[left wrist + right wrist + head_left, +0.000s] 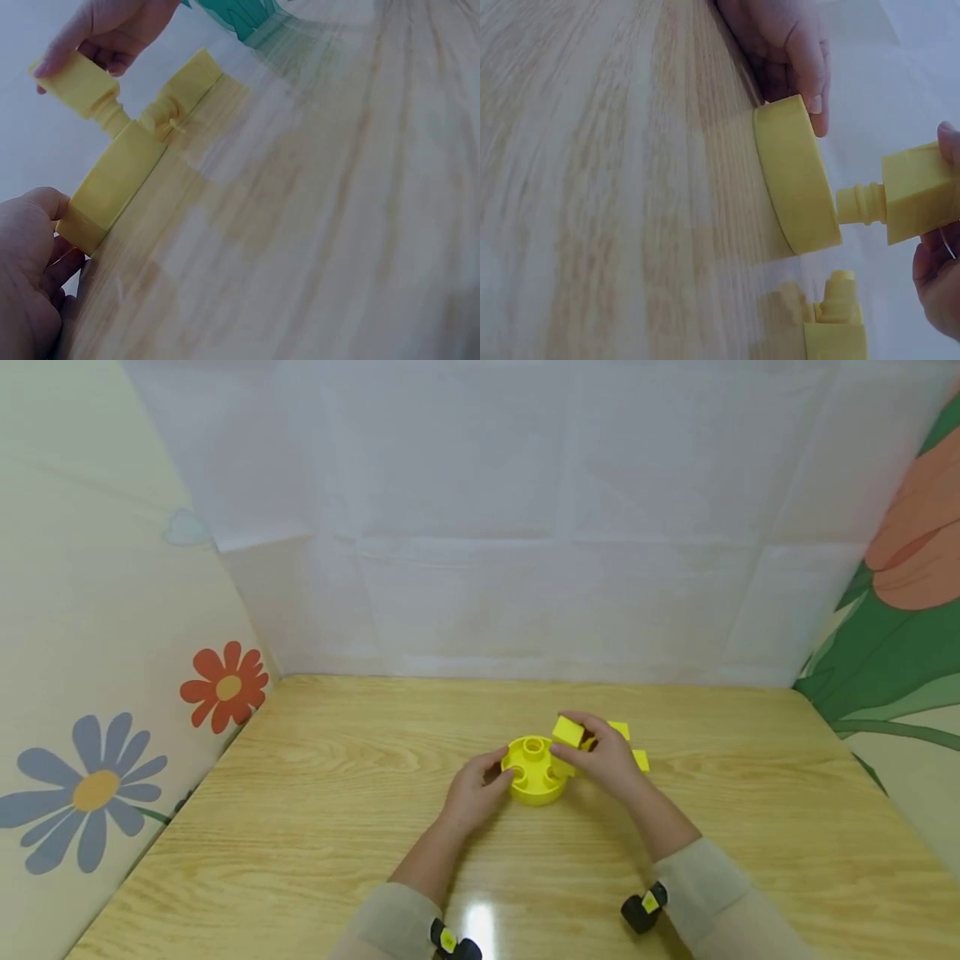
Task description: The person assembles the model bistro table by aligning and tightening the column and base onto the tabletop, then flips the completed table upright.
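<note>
A round yellow plastic base (537,795) with a raised rim and ring-shaped sockets lies flat on the table. My left hand (476,789) grips its left edge between thumb and fingers. My right hand (609,762) pinches the square block end of a yellow leg piece (915,191), its narrow ridged peg pointing down. The peg meets the base's right side in the left wrist view; whether it sits inside a socket I cannot tell. Beside the base, another yellow leg piece (193,79) lies on the table, partly behind my right hand in the head view.
A wood-grain table (337,827) runs back to a white cloth (465,593). Flower-patterned walls (97,610) stand left and right. More yellow blocky ends (619,729) show past my right hand. Each wrist wears a small black camera (641,910).
</note>
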A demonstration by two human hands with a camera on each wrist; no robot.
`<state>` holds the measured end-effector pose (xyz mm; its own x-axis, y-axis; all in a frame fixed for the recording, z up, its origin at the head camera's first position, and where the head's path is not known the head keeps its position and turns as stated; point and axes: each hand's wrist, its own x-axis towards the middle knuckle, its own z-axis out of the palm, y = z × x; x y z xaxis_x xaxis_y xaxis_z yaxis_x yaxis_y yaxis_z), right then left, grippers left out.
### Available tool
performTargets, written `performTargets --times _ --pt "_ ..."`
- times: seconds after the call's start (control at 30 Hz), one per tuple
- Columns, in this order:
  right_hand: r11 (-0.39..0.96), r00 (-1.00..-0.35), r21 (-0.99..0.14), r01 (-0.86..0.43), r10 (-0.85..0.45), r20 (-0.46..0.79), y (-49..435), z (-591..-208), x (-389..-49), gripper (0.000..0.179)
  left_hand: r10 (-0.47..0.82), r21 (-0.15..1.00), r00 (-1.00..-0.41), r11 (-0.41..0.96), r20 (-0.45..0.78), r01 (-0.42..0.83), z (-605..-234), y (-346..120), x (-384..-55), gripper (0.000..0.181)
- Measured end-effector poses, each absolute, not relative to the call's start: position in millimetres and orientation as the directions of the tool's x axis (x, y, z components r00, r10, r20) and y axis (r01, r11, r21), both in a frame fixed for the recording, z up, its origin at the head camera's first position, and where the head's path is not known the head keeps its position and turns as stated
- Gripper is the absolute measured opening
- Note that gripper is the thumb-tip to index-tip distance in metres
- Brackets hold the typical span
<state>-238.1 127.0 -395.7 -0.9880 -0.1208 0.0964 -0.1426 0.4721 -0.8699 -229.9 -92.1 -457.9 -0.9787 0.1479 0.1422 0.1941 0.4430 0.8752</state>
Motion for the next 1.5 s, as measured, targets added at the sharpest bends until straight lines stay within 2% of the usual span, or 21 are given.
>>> performTargets --times 0.17,0.6,0.9,1.17,1.5 --pt "0.474 -0.985 -0.866 -0.162 -0.134 0.111 120.0 -397.4 -241.9 0.055 0.156 0.876 -0.975 0.435 0.155 0.209 -457.5 -91.6 -229.9 0.046" --pt "0.535 -0.987 -0.836 -0.120 -0.153 0.043 111.2 -402.2 -243.0 0.054 0.158 0.864 -0.971 0.447 0.178 0.231 -457.4 -92.4 -229.9 0.045" --pt "0.562 -0.987 -0.818 -0.122 -0.156 0.040 108.7 -403.2 -242.2 0.055 0.155 0.878 -0.976 0.433 0.151 0.205 -455.0 -91.7 -229.4 0.046" --pt "0.573 -0.969 -0.795 -0.198 -0.234 0.073 114.7 -401.5 -237.2 0.051 0.154 0.872 -0.976 0.442 0.156 0.210 -456.8 -92.1 -229.4 0.045" --pt "0.519 -0.930 -0.804 -0.289 -0.353 0.106 123.5 -397.1 -236.1 0.049 0.155 0.869 -0.976 0.448 0.154 0.208 -456.8 -92.5 -229.3 0.046"
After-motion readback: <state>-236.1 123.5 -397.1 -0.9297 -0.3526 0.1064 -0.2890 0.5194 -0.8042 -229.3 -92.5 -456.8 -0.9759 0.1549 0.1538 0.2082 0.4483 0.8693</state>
